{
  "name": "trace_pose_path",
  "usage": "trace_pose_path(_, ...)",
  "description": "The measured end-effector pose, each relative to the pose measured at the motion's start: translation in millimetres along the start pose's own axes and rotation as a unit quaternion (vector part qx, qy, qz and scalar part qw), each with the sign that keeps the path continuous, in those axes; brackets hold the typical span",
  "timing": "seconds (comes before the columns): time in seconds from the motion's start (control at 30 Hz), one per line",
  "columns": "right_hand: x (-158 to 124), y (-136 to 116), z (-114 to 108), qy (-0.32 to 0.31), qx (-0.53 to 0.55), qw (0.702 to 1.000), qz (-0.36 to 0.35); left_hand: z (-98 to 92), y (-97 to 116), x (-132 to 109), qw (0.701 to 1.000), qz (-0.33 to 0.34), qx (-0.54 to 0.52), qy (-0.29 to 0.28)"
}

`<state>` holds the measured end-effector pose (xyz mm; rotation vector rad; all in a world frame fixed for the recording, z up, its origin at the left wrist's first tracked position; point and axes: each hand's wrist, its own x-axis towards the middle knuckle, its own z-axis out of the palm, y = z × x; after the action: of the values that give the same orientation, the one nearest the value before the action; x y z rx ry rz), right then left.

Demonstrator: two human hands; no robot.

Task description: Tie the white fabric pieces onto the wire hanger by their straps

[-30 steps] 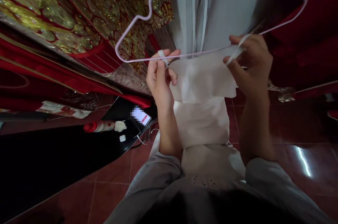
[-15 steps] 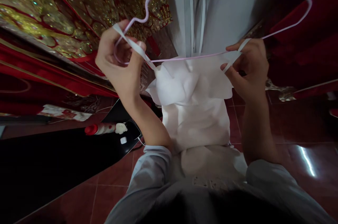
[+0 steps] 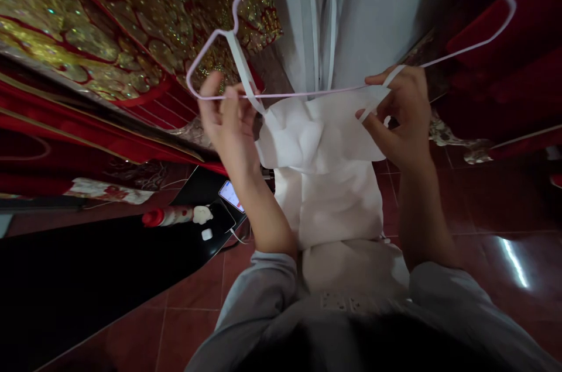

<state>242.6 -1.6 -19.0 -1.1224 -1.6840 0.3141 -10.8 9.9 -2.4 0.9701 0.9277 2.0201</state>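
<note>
A white strapped garment (image 3: 325, 144) hangs in front of me from a thin pink wire hanger (image 3: 307, 93). Its left strap (image 3: 239, 71) is looped over the hanger's left shoulder notch. My left hand (image 3: 228, 120) is just below that strap, fingers loosely raised beside the hanger's bottom bar, seemingly touching the strap. My right hand (image 3: 401, 117) pinches the right strap (image 3: 380, 94) against the hanger's bar. The garment's lower part drapes down toward my lap.
Red and gold sequined fabric (image 3: 109, 27) hangs at the left, dark red cloth (image 3: 504, 79) at the right, a grey panel (image 3: 373, 9) between. A black table (image 3: 109, 267) at lower left holds a red-capped bottle (image 3: 171, 216) and a phone (image 3: 231, 195). The floor is red tile (image 3: 483, 214).
My left hand carried the left strap out to the hanger's left end, hooked it over the notch, then dropped back toward the bar. My right hand stayed on the right strap.
</note>
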Motion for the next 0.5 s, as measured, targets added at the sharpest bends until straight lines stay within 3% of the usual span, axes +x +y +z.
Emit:
trace_pose_path(0.1, 1, 7, 4, 0.062, -0.011, 0.997, -0.051, 13.3, -15, -21, 0.999, -0.016, -0.007, -0.031)
trace_pose_path(0.17, 6, 23, -4, 0.193, 0.012, 0.974, -0.120, 21.4, -18, -30, 1.000, -0.006, 0.001, -0.027)
trace_pose_path(0.23, 15, 43, -20, 0.335, 0.067, 0.926, -0.159, 25.6, -18, -32, 1.000, -0.010, 0.012, -0.021)
trace_pose_path(0.27, 21, 53, -29, 0.367, 0.094, 0.913, -0.149, 26.1, -17, -31, 1.000, -0.011, 0.014, -0.018)
trace_pose_path(0.37, 41, 68, -52, 0.325, 0.113, 0.925, -0.160, 24.5, -13, -27, 1.000, 0.003, 0.001, -0.014)
trace_pose_path(0.5, 68, 55, -62, 0.219, 0.111, 0.951, -0.186, 22.9, -9, -24, 1.000, 0.013, -0.009, -0.010)
